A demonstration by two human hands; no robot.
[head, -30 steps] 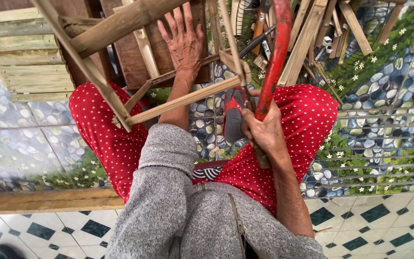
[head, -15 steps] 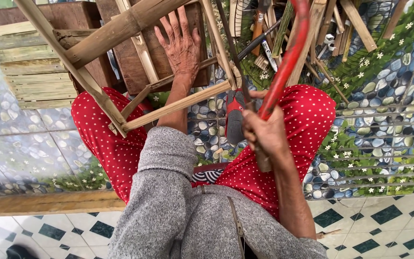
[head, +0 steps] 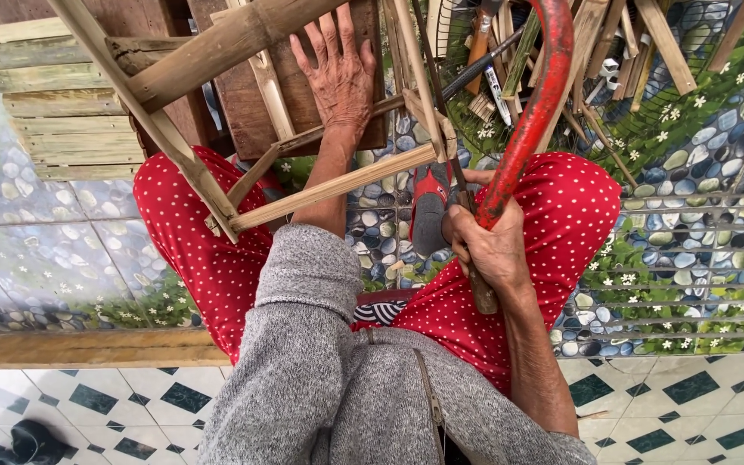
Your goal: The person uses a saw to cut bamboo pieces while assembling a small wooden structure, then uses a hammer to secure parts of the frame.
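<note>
The floor (head: 699,181) is covered with a printed sheet showing rounded blue and grey pebbles among green leaves and small white flowers. Nearer the viewer a wooden beam (head: 88,349) runs across, and below it lie white tiles (head: 691,413) with dark green diamond insets. At the upper left sits a slatted crate (head: 53,112) of pale weathered boards, with a dark brown wooden block (head: 243,112) beside it. Daylight falls evenly, with soft reflections on the glossy sheet at left.
</note>
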